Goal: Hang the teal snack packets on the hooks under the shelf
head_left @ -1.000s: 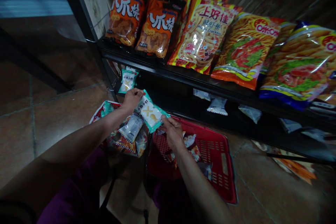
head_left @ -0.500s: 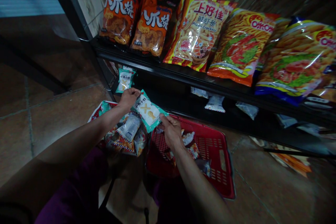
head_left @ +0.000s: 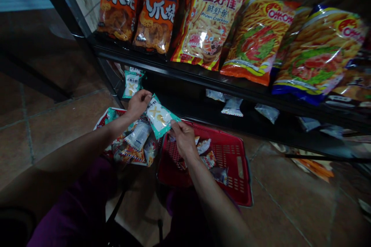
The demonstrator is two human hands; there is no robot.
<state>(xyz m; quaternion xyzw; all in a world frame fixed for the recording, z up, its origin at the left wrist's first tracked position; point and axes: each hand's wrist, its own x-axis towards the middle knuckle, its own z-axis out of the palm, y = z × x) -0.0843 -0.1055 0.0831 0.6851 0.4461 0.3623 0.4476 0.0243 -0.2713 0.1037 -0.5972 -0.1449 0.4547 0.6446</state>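
A small green and white snack packet (head_left: 159, 117) is held tilted between my two hands, above the gap between a box and a basket. My left hand (head_left: 138, 105) is closed in a pinch at the packet's upper left corner. At its lower right corner, the thumb and fingers of my right hand (head_left: 183, 137) grip the packet. Below my left forearm is an open box (head_left: 100, 122) full of small wrapped snacks. A red plastic basket (head_left: 245, 185) with several small packets in it lies under my right hand. Matching green packets (head_left: 132, 84) stand on the lower shelf's left end.
A black shelf unit (head_left: 162, 70) runs across in front of me. Its upper shelf holds large orange snack bags (head_left: 156, 19) and prawn cracker bags (head_left: 205, 23). Small clear packets (head_left: 232, 107) lie on the lower shelf. Flat orange packaging (head_left: 313, 166) is on the tiled floor at right.
The view has shifted, so shelf and basket sit slightly higher and further left. My hands still have the packet between them, at nearly the same tilt.
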